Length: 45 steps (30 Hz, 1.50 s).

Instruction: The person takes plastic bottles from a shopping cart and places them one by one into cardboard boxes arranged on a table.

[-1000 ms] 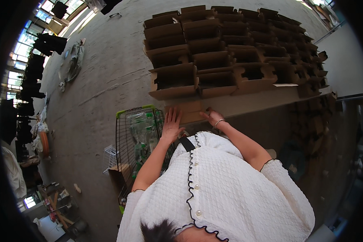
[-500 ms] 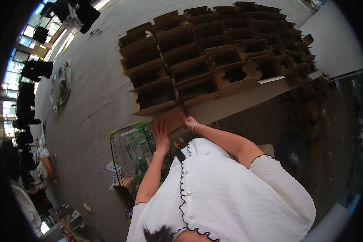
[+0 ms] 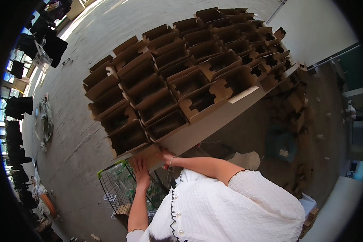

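Hands point(image 3: 141, 172) on cardbd pc point(image 3: 151, 155), R grip unclear.

A long, pale-topped table point(image 3: 205, 126) carries rows of open brown cardboard boxes point(image 3: 189, 78), packed close side by side with their openings up, covering most of the top from its left edge toward its right end. A narrow bare strip of the top runs along the near edge. At the near left corner lies a brown cardboard piece point(image 3: 151, 152), partly covered.
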### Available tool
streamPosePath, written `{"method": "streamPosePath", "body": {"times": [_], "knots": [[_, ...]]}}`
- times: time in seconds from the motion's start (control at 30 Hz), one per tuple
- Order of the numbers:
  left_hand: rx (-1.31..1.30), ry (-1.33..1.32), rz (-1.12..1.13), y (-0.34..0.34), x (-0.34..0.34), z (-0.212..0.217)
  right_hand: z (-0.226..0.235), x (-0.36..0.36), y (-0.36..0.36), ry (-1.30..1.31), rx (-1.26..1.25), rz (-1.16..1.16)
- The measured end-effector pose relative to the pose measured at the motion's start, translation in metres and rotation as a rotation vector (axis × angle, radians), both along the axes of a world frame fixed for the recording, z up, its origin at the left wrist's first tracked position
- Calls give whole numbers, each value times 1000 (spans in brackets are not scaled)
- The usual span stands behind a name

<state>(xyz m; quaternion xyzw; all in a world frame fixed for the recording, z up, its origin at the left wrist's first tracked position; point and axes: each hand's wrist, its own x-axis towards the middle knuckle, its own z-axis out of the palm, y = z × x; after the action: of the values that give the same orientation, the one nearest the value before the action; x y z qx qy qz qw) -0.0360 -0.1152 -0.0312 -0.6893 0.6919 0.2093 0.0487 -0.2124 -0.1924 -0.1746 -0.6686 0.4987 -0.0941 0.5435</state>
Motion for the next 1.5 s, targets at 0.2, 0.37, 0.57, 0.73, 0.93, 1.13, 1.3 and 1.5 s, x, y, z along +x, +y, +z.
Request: {"method": "streamPosePath", "body": {"times": [0.2,0.37,0.57,0.73,0.93,1.13,1.3,1.5], "knots": [[-3,-28,32,6,-1,-4,33,-1,-1,80,175,-45],[-212,125,166,2,-3,7,48,-11,-12,-67,196,-92],[-292,1058,1061,20,30,-53,42,-17,-14,-282,-13,-127],[222,1596,1107,6,71,-71,36,-18,-17,-265,226,-87],[309,1791,981,8,83,-84,67,-21,-16,-233,425,-160],[189,1679,1064,11,83,-97,65,-10,-13,-211,356,-230],[161,1660,1076,12,81,-94,63,-39,-3,-281,420,-224],[114,1599,1053,13,69,-87,0,-194,63,189,337,-279]]}}
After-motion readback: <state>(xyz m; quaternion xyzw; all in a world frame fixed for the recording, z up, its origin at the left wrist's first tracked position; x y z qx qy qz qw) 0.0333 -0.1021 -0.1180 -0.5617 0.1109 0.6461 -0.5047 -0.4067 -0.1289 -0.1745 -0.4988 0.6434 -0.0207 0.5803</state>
